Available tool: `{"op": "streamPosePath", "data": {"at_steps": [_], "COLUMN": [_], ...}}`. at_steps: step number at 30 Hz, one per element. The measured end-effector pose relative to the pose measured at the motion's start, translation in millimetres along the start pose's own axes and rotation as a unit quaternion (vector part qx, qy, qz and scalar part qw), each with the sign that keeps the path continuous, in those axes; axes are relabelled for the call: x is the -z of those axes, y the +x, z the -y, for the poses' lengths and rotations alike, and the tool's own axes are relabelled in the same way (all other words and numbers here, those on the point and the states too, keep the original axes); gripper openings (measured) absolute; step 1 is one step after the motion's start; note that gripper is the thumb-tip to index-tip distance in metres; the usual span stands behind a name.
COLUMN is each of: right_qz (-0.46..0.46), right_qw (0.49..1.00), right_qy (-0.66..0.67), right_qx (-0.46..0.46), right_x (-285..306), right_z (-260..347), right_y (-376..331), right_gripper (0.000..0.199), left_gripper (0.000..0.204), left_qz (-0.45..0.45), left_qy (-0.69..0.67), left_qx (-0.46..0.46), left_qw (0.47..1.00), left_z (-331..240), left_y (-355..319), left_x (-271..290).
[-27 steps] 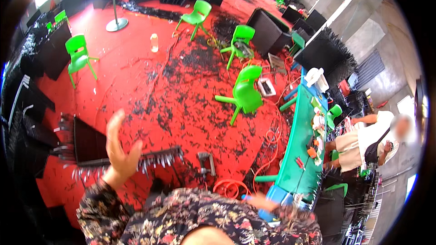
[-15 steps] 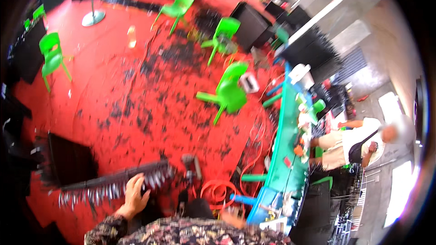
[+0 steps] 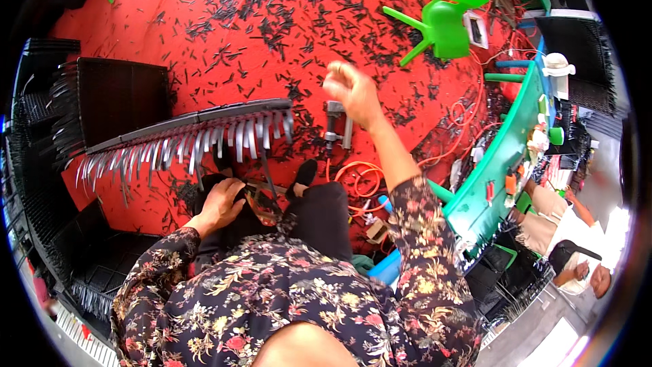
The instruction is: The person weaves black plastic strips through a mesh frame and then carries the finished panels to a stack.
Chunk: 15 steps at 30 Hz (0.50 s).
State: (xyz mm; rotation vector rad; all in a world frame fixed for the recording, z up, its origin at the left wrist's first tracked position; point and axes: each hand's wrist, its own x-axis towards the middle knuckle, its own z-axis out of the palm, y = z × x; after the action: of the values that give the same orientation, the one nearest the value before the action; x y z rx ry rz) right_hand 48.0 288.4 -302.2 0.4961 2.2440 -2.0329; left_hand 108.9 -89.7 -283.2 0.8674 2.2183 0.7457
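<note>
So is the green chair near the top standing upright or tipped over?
Tipped over: the green chair lies on its side on the red floor, legs pointing sideways.

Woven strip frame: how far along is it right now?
Done, it seems: the floor is littered with cut black strip offcuts, and finished dark panels stand at left. In hand: the frame lies across the lap with loose strip ends hanging from its edge; the left hand rests by it, and the right hand is raised above the tool, grip unclear. Left: those hanging ends look untrimmed.

Open red floor [image 3: 204, 13] beyond right hand [image 3: 351, 92]; staple gun [image 3: 334, 122] just below; strip frame [image 3: 190, 129] blocks left.
</note>
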Motion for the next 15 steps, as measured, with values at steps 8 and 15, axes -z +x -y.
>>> {"op": "streamPosePath", "data": {"at_steps": [8,15], "right_qz": [0.085,0.116], "right_qw": [0.946,0.914], "right_qy": [0.301,0.347], "right_qx": [0.086,0.174], "right_x": [-30.0,-1.9], "right_z": [47.0,77.1], "right_y": [-54.6,-45.7], "right_gripper": [0.054,0.056], "left_gripper": [0.029,0.045], "left_qz": [-0.027,0.058], "left_qy": [0.341,0.068], "left_qx": [-0.121,-0.022], "left_qw": [0.932,0.996], "left_z": [0.5,-53.2], "left_y": [2.7,62.6], "left_x": [-26.8,7.6]}}
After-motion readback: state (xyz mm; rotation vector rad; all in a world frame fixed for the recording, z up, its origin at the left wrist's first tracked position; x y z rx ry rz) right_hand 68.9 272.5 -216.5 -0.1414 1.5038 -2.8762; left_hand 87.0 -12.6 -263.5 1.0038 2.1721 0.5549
